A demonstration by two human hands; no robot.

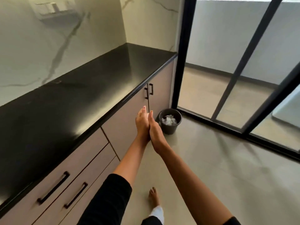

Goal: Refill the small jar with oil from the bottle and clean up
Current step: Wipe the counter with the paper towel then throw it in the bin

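Small jar and oil bottle: nowhere in view, so place unknown. Judging from the task only: probably oily and slippery on the outside, so better taken round the body with a full, dry grip, not by the rim or the cap, and kept upright. Weight and material impossible to say.

Left hand [142, 123] and right hand [155, 129]: pressed flat, palm against palm, fingers straight and pointing away, held out in the air above the floor [211, 168]. Small pale spot between the fingertips, maybe a scrap of paper, maybe only light; cannot tell.

Just beyond the hands, a little to their right: dark round bin [169, 129] on the floor, with crumpled white paper [168, 120] inside. Soft and light by the look, easy to pinch anywhere.

Left of the hands: black counter [73, 103], with cabinet doors [162, 88] and drawers under it. Far right of the hands: sliding glass door [235, 78]. Below the hands, nearer the body: one bare foot [153, 197].

Probably the clean-up end of the task.
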